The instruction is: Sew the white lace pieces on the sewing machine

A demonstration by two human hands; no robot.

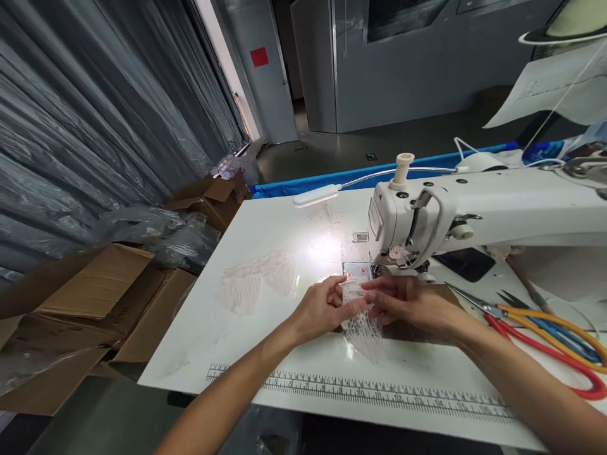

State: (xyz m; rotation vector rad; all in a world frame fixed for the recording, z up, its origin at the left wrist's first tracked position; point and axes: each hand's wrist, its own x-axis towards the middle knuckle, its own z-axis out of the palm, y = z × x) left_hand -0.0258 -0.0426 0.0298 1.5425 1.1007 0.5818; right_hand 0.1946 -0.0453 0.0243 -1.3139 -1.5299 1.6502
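- A printed ruler strip (360, 390) is seen along the near edge of the white sewing table (213, 341), closest to the camera, with both forearms passing over it.
- The sewing table itself is the largest item; its far edge is bordered by a blue band.
- The white sewing machine (474, 212) is set along the right part of the table, its head reaching toward the table's middle.
- Opened cardboard boxes (95, 303) are stacked on the floor off the table's left edge.
- A piece of pale lace fabric (363, 328) is laid near the middle of the table, its far end just before the machine's needle plate (356, 272).
- The left hand (325, 306) is placed on the fabric's left side, its thumb and fingers pressed together on the fabric's upper edge.
- The right hand (410, 304) is set against the fabric from the right, fingers pinching the same edge, touching the left hand's fingertips.
- Scissors with red and yellow handles (545, 344) are laid toward the right edge.
- A slim lamp (317, 196) on a bent neck is held above the far part of the table, a bright patch being cast beneath it.
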